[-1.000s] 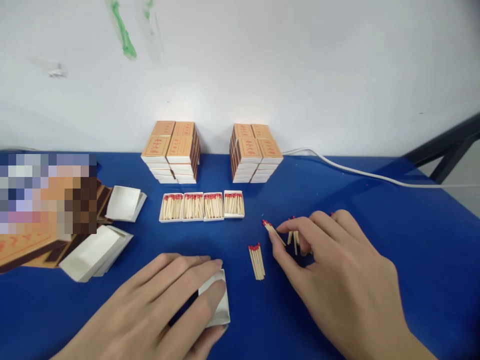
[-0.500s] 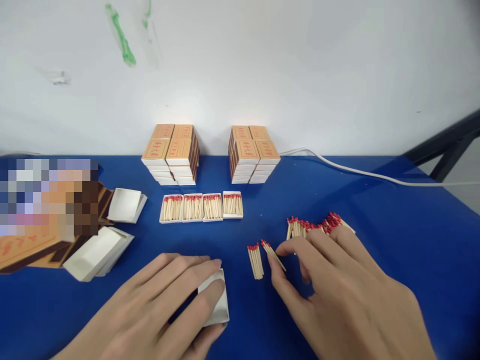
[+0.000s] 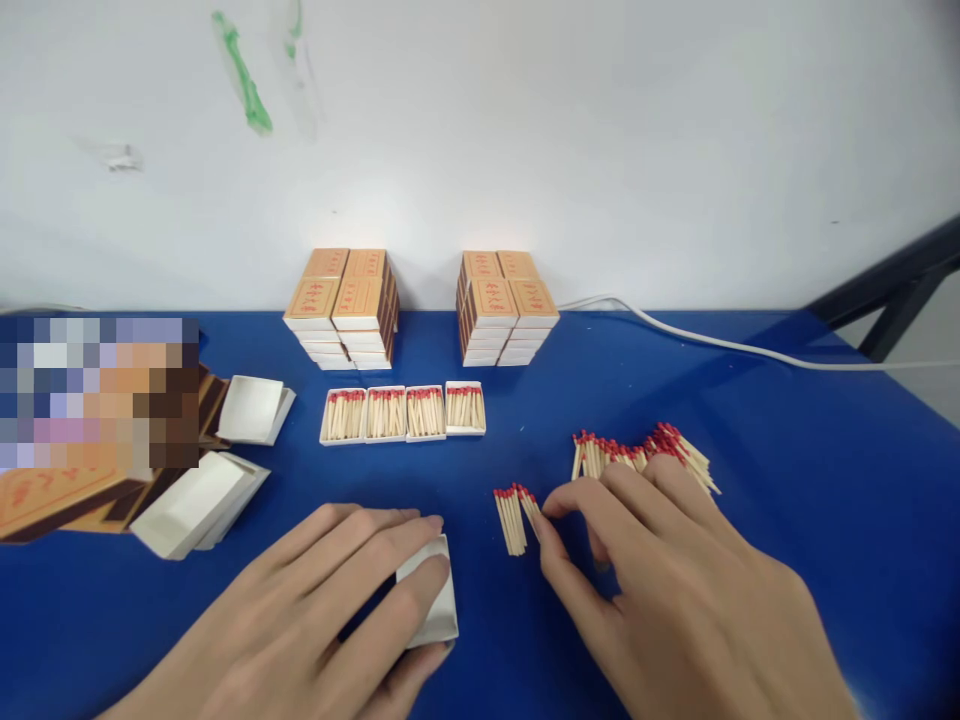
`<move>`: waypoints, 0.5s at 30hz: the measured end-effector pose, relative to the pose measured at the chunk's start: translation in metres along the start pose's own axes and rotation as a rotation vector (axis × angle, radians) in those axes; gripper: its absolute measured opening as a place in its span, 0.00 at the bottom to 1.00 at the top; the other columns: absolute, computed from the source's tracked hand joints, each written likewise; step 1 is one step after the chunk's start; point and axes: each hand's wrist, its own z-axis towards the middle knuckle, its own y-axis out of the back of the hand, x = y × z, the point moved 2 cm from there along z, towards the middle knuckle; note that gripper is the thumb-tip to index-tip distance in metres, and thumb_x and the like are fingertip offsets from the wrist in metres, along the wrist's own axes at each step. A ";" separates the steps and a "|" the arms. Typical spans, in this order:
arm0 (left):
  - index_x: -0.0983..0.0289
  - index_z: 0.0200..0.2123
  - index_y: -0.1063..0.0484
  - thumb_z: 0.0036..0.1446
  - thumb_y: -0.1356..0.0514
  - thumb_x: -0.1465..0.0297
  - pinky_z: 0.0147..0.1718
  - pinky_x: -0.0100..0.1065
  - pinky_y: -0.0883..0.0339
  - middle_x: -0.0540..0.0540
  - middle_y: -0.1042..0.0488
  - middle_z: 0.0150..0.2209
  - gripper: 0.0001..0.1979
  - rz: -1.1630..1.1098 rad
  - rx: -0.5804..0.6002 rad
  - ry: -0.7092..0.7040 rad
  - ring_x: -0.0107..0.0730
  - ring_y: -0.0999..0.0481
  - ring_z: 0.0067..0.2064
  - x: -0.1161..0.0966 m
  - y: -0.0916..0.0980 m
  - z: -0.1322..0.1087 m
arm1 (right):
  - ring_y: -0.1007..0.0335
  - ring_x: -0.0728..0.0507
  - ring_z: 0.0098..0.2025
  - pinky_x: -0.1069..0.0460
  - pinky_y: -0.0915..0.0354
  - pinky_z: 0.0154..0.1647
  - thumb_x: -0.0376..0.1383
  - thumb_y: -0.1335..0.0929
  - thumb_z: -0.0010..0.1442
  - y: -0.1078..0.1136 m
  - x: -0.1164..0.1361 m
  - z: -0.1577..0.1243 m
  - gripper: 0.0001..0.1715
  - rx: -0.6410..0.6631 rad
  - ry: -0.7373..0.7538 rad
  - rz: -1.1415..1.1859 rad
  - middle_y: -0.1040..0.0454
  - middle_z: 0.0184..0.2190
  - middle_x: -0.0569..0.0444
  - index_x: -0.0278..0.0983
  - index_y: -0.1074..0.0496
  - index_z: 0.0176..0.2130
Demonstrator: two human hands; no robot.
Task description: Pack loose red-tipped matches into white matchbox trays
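Blue tabletop (image 3: 810,470): left hand (image 3: 322,610) clasps white matchbox tray (image 3: 435,618); right hand (image 3: 667,570) pinches a few matchsticks (image 3: 530,508) just beside a small matchstick row (image 3: 510,523). Risk: uneven pinch could splay them into the row; a bump could scatter the nearby matchstick pile (image 3: 679,448).

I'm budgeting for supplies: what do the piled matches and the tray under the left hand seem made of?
Piled matches: probably unfinished wood, from the pale, matte sticks. Matchbox tray: likely matte cardboard, from its thin white walls; coating unclear.
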 end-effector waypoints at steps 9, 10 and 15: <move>0.62 0.58 0.18 0.79 0.38 0.70 0.66 0.41 0.35 0.52 0.14 0.59 0.11 -0.021 0.000 0.003 0.36 0.20 0.62 0.000 0.001 0.004 | 0.22 0.37 0.38 0.43 0.35 0.34 0.36 0.36 0.79 -0.001 -0.003 0.003 0.17 0.012 -0.011 0.018 0.22 0.32 0.51 0.43 0.29 0.35; 0.62 0.59 0.18 0.79 0.38 0.69 0.67 0.41 0.35 0.52 0.14 0.59 0.12 -0.019 0.001 -0.006 0.37 0.20 0.63 0.000 0.002 0.003 | 0.22 0.37 0.38 0.43 0.34 0.35 0.36 0.36 0.79 -0.001 -0.003 0.003 0.16 0.014 -0.017 0.020 0.21 0.33 0.50 0.43 0.29 0.35; 0.63 0.59 0.18 0.79 0.38 0.70 0.67 0.42 0.36 0.53 0.14 0.59 0.12 -0.015 -0.003 -0.004 0.37 0.20 0.62 -0.001 0.001 0.001 | 0.21 0.36 0.37 0.43 0.34 0.34 0.36 0.36 0.79 -0.003 -0.005 0.002 0.16 0.017 -0.017 0.039 0.23 0.31 0.52 0.43 0.30 0.35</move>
